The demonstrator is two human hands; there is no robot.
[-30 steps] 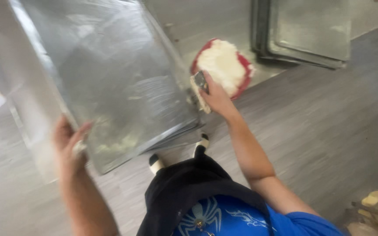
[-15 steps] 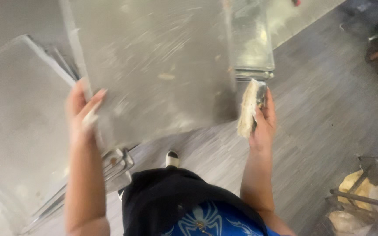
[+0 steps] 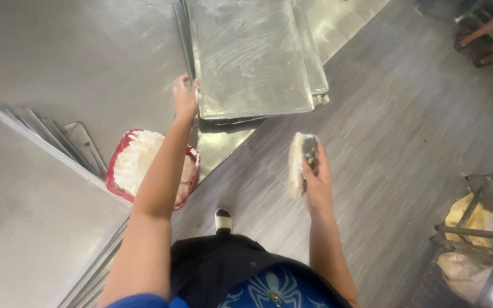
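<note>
Your left hand – fingers curled on near-left corner of top baking tray, upper centre of frame, long axis running away from you. Your right hand grips greasing brush, centre-right – farther from tray. Red grease bowl lower left.

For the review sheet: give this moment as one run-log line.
left hand: on edge of top metal tray | right hand: holds brush | red bowl: white paste, under left arm
</note>
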